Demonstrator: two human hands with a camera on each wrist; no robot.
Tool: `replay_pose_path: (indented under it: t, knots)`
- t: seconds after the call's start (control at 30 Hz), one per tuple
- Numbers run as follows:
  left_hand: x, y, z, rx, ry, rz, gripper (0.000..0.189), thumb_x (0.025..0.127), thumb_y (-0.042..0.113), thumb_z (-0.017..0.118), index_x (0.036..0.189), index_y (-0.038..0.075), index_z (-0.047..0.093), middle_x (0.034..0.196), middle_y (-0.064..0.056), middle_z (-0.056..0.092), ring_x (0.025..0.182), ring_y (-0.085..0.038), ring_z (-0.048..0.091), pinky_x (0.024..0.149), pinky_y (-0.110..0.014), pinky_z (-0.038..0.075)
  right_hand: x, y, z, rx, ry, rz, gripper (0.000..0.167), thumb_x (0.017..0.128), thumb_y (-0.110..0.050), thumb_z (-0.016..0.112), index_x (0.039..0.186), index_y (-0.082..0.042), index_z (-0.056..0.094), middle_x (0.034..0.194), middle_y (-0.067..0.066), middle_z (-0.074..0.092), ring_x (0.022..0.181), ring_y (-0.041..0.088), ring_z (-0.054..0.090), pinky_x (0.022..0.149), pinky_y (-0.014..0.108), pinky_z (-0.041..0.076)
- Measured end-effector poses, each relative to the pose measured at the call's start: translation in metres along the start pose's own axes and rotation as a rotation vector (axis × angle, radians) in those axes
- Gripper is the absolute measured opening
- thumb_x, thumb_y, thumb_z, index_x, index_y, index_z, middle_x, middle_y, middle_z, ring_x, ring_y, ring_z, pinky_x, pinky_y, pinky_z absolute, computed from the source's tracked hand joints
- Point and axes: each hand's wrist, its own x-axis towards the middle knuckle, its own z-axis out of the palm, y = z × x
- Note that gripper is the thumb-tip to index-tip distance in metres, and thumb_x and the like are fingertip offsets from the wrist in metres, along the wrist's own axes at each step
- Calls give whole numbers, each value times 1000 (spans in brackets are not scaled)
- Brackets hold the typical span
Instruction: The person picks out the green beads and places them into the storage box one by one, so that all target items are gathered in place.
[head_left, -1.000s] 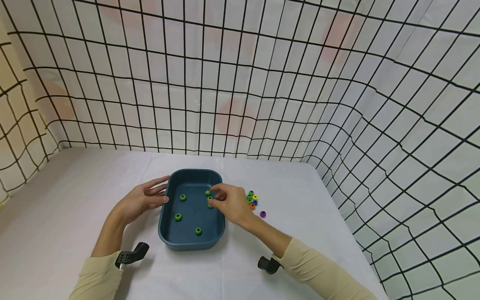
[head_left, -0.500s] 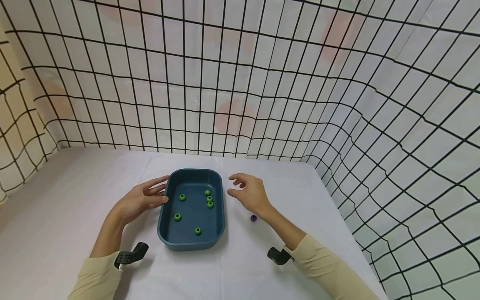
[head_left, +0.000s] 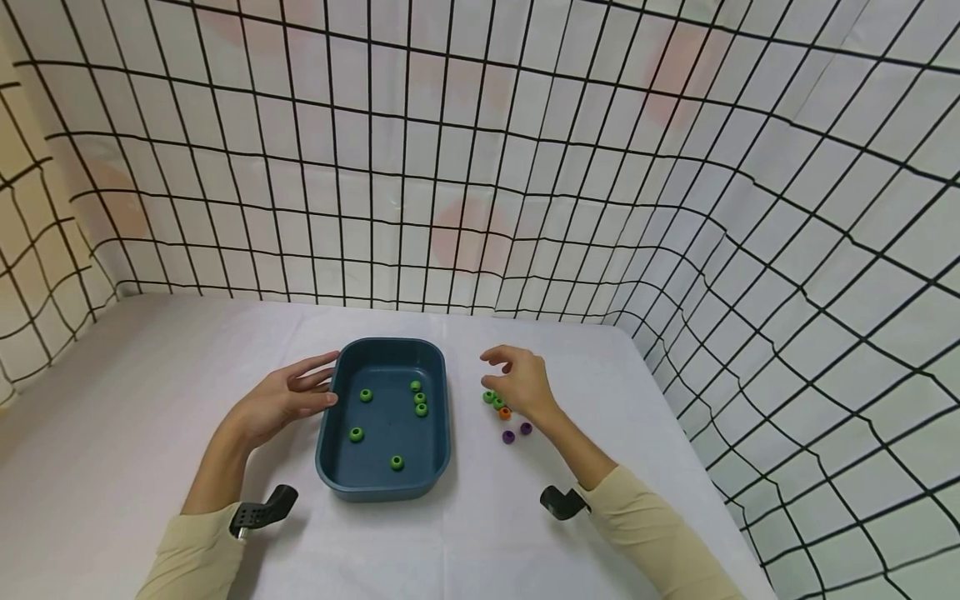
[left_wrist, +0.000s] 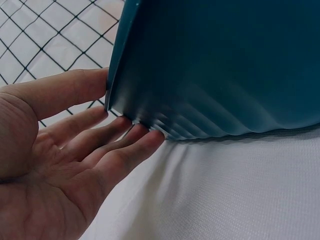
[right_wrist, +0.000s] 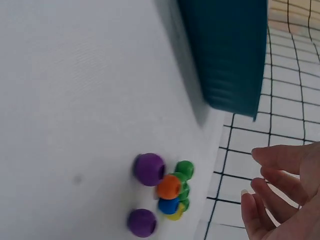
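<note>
From where I sit, the left grip (head_left: 281,404) has its fingers extended and its thumb and fingertips against the outer side of the tray (head_left: 382,432). It is not wrapped around the wall, so I read the contact as light steadying, enough to check a slide. The tray sits on the bench (head_left: 195,375) between my two grips, touching the left and clear of the right, which I judge leaves the right free access over the near wall.

The right grip (head_left: 522,385) hangs above the loose pile with thumb and fingers loosely bent and apart, nothing between them. I think the pile lies outside the tray on that side so it falls within easy reach.

Under and just beside the right thumb are loose green beads (head_left: 498,403) and an orange bead (head_left: 505,413); two purple beads (head_left: 508,437) lie toward the wrist. My right wrist view adds a blue bead (right_wrist: 168,206) and a yellow bead (right_wrist: 175,214), partly covered by its neighbours.

All are round, smooth and bright, several showing a dark central hole. Inside the dark blue, round-cornered tray are six green ones: three close together on the right grip's side, three scattered.
</note>
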Motion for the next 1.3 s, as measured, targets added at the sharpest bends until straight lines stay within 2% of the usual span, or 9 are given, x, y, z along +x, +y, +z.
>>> replay_pose_path:
  t: [0.17,0.3,0.4,0.6,0.73,0.83,1.0,1.3]
  knots:
    - [0,1,0,2,-3,-1,84,92,17,74,162,13,27,162,-22,32,149,-43,34,112,-53,43,-1,13,6,4,-27,27,29,82,-4,78,111,-5,76,113,16,74,94,33,66,76,36,53]
    - [0,1,0,3,-5,-2,83,93,17,73,162,13,27,162,-22,32,149,-42,33,112,-53,43,-3,21,10,15,-39,59,28,81,-2,78,109,-5,77,113,15,74,82,22,65,63,27,52]
    - [-1,1,0,4,-6,-2,83,93,16,73,162,13,27,162,-22,32,149,-42,34,112,-52,43,-4,27,14,12,-44,74,28,80,-1,78,108,-5,77,112,15,75,76,18,65,59,25,49]
    - [-1,1,-1,6,-6,-3,83,93,17,73,162,13,27,162,-22,31,149,-42,34,111,-51,44,-5,34,20,-12,-50,85,26,79,-1,77,104,-7,78,105,10,77,68,13,58,59,25,47]
    - [-1,1,-1,3,-6,-2,84,92,18,74,162,13,27,162,-22,32,149,-42,34,112,-52,43,-7,36,23,0,-57,95,26,77,1,76,101,-7,79,102,10,78,67,13,59,60,26,50]
    - [0,0,-1,1,-7,-1,84,92,18,74,162,14,27,163,-22,31,149,-43,34,112,-52,43,-8,36,24,2,-55,91,26,76,3,75,99,-7,79,102,10,78,75,18,63,69,32,55]
    - [0,0,-1,2,-5,-1,83,92,18,74,162,14,27,163,-22,31,149,-43,34,112,-53,42,-8,37,27,-17,-49,61,26,74,4,73,97,-6,80,104,11,78,101,26,66,90,45,56]
    - [0,0,-1,-5,-8,-3,83,92,17,74,161,13,27,163,-22,31,149,-43,33,112,-54,41,-7,38,31,-37,-62,61,25,75,6,73,97,-4,79,103,11,78,107,30,67,95,48,55]
